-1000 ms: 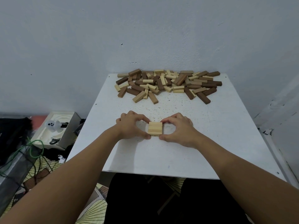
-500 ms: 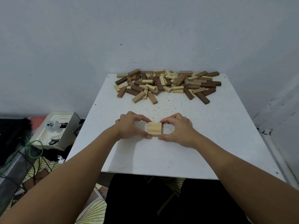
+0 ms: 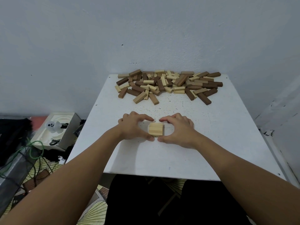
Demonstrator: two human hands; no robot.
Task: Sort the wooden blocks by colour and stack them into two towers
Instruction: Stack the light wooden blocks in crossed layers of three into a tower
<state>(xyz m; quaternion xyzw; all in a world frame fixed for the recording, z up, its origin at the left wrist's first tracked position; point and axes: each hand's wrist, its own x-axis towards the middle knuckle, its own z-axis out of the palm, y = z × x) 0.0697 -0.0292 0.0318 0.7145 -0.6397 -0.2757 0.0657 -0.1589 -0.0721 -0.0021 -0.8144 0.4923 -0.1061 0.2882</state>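
Two hands framed a small set of light blocks on the white counter. The left hand curled round the set's left side and the right hand round its right side, thumb tips near the close corners and fingertips at the far corners, so each grip pinched the set rather than lying spread. The light blocks lay side by side as one flat layer between the two grips; whether a second layer sat beneath them could not be told.

Most of the risk, as I judged it, lay in uneven squeezing: a harder push from one grip would slide the layer across the smooth counter or skew one block out of line, and a crooked base would make a later tower lean. Lifting the fingers off carelessly might also drag an outer block away.

The blocks looked pale, straight-edged and of matching length, with thin seams between them. Well beyond both grips, at the counter's far edge against the wall, lay the unsorted pile of light and dark brown blocks, jumbled and overlapping. No dark tower had been started near the hands, so the task seemed barely begun.
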